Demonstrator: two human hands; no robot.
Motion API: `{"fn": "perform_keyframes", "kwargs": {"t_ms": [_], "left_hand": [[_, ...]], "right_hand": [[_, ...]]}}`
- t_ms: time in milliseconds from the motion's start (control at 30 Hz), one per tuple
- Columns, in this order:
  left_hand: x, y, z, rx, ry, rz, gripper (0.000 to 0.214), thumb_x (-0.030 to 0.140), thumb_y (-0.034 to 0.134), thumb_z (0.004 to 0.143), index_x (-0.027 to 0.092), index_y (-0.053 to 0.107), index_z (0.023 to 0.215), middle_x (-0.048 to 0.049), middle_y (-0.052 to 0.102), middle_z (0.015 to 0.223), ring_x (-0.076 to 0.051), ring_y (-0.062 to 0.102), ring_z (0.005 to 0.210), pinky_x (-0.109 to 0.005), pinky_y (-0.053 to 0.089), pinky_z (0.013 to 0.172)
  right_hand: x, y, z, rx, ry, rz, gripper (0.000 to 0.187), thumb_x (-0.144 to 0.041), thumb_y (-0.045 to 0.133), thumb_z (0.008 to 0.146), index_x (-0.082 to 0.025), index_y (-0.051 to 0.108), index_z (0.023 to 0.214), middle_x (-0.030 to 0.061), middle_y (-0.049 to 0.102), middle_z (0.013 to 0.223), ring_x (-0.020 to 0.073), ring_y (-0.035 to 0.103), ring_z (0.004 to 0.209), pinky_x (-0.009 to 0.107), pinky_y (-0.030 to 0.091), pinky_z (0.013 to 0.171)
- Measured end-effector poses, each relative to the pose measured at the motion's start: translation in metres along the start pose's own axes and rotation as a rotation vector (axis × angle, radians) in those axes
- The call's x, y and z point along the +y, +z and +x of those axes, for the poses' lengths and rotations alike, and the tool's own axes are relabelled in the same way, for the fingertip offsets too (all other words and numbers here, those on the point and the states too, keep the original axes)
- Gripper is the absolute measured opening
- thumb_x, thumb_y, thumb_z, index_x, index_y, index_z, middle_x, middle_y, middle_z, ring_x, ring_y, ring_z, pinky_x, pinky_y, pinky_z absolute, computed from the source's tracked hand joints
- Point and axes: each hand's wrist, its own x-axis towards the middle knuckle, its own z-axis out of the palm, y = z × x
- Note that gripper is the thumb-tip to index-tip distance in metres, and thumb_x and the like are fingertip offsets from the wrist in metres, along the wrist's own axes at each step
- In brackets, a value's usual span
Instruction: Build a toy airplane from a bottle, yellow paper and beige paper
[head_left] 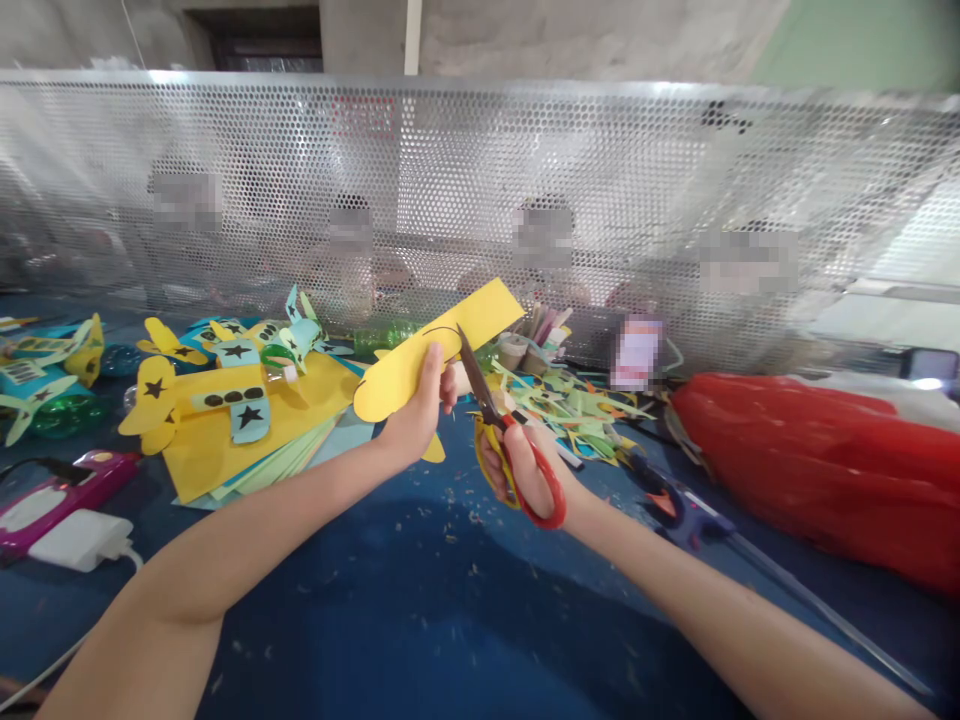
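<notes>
Pinched in my left hand is a strip of yellow paper, rounded at its left end and square at its right. A dark curved line is drawn across its middle. My right hand grips scissors with red and yellow handles. Their blades point up and left, lying against the paper by the drawn line; whether they are parted is hard to make out. Below my left hand another yellow rounded piece shows, partly hidden.
Paper-and-bottle airplanes and stacked coloured sheets lie left. Paper scraps are heaped behind my right hand. A glue gun, a red plastic bag and a power strip flank the blue table. A perforated metal screen stands behind.
</notes>
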Motion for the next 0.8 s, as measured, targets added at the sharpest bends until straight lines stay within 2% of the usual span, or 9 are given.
{"fn": "perform_keyframes", "kwargs": {"t_ms": [100, 233, 367, 533, 800], "left_hand": [[0.002, 0.002, -0.001, -0.018, -0.029, 0.022, 0.060, 0.072, 0.037, 0.092, 0.021, 0.040, 0.060, 0.0028, 0.045, 0.054, -0.010, 0.043, 0.049, -0.027, 0.041, 0.056], [0.006, 0.005, -0.004, -0.065, -0.006, 0.006, 0.059, 0.068, 0.036, 0.094, 0.021, 0.037, 0.059, 0.0035, 0.040, 0.053, -0.010, 0.039, 0.048, -0.026, 0.040, 0.055], [0.007, 0.009, -0.006, -0.091, 0.014, -0.024, 0.056, 0.068, 0.040, 0.093, 0.022, 0.040, 0.062, 0.0040, 0.039, 0.053, -0.010, 0.038, 0.048, -0.027, 0.038, 0.051], [0.002, 0.009, -0.007, -0.106, 0.013, -0.009, 0.057, 0.069, 0.039, 0.092, 0.021, 0.041, 0.062, 0.0042, 0.040, 0.052, -0.010, 0.040, 0.047, -0.027, 0.039, 0.052], [0.000, 0.010, -0.012, -0.103, 0.006, 0.013, 0.053, 0.063, 0.039, 0.096, 0.021, 0.045, 0.064, 0.0029, 0.044, 0.052, -0.012, 0.043, 0.050, -0.028, 0.039, 0.054]], "right_hand": [[-0.002, 0.001, -0.002, -0.047, -0.070, -0.034, 0.073, -0.090, 0.021, 0.080, -0.022, 0.042, 0.060, 0.0068, 0.061, 0.060, 0.0174, 0.061, 0.055, 0.031, 0.052, 0.055], [-0.004, 0.001, -0.003, -0.056, -0.096, -0.136, 0.080, -0.087, 0.017, 0.083, -0.020, 0.058, 0.069, 0.0113, 0.070, 0.075, 0.0221, 0.067, 0.072, 0.036, 0.055, 0.073], [-0.006, -0.002, -0.002, -0.041, -0.087, -0.177, 0.085, -0.088, 0.013, 0.082, -0.019, 0.063, 0.074, 0.0123, 0.071, 0.079, 0.0241, 0.068, 0.076, 0.039, 0.055, 0.077], [-0.007, -0.005, -0.001, -0.024, -0.098, -0.168, 0.089, -0.091, 0.011, 0.078, -0.019, 0.063, 0.075, 0.0119, 0.070, 0.077, 0.0239, 0.067, 0.073, 0.038, 0.056, 0.073], [0.001, -0.006, 0.002, -0.010, -0.098, -0.115, 0.078, -0.087, 0.014, 0.082, -0.021, 0.052, 0.066, 0.0116, 0.067, 0.076, 0.0246, 0.066, 0.077, 0.041, 0.056, 0.078]]}}
